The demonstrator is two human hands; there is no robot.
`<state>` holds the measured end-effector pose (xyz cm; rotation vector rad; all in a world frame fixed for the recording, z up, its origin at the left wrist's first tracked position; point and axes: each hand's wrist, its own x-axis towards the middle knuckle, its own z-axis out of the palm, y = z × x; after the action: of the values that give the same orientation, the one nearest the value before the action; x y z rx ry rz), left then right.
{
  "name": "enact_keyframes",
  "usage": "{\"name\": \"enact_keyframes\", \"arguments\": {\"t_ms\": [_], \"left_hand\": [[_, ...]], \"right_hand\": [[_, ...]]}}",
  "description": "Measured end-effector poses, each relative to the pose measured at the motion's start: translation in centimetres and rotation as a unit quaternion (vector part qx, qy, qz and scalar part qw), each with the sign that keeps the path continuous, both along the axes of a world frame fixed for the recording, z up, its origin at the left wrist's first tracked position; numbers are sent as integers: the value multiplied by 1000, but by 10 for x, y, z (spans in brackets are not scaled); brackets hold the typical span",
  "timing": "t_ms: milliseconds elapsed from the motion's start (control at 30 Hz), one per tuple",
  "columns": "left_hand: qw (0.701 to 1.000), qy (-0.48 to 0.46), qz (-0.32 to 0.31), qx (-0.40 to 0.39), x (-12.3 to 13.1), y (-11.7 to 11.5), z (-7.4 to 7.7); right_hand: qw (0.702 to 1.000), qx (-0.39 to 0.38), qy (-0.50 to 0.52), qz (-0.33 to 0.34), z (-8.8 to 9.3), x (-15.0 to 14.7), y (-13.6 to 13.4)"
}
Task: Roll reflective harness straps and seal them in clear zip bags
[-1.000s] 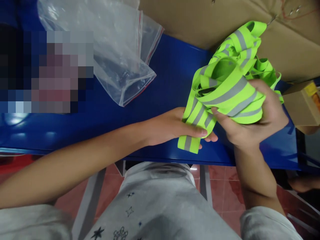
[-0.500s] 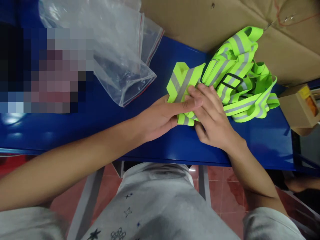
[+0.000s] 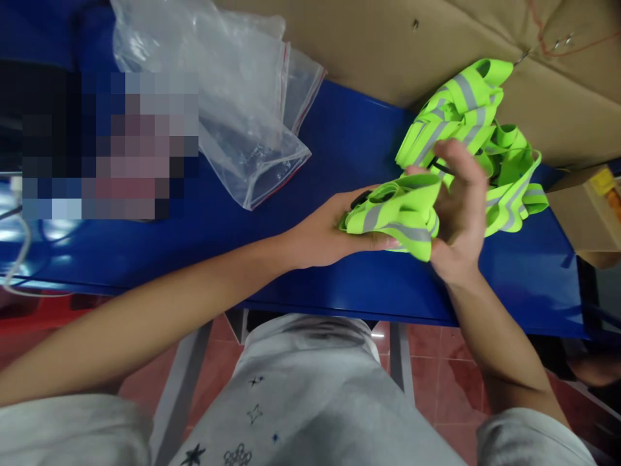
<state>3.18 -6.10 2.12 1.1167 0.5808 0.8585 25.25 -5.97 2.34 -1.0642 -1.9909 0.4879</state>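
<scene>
A folded bundle of neon yellow-green reflective strap (image 3: 392, 213) with grey stripes is in my left hand (image 3: 334, 226), thumb along its near side and the other fingers mostly hidden beneath. A bit of black shows at the bundle's left end. My right hand (image 3: 460, 220) is at the bundle's right end, its fingers apart and curved, the index finger raised. The thumb is against or very close to the strap edge; whether it touches cannot be told. Behind that hand a loose pile of the same reflective straps (image 3: 466, 103) lies on the blue table (image 3: 334, 285).
Clear zip bags (image 3: 257, 142) lie at the back left, beside a blurred-out patch. Brown cardboard (image 3: 369, 45) runs along the back. A small cardboard box (image 3: 582, 207) stands at the right edge. A white cable (image 3: 19, 259) hangs at the far left.
The strap end that lay flat under both hands is now a compact folded bundle in my left hand. My right hand has turned and lifted, its fingers spreading off the strap.
</scene>
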Motion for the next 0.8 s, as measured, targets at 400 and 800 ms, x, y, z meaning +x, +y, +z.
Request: {"name": "enact_keyframes", "arguments": {"t_ms": [400,800], "left_hand": [[994,-44,96,0,0,-6,5],[986,-150,20,-76,4,3,-10]], "right_hand": [[992,-96,61,51,-7,-18,-15],[982,-169,80,-6,0,-30,-20]]}}
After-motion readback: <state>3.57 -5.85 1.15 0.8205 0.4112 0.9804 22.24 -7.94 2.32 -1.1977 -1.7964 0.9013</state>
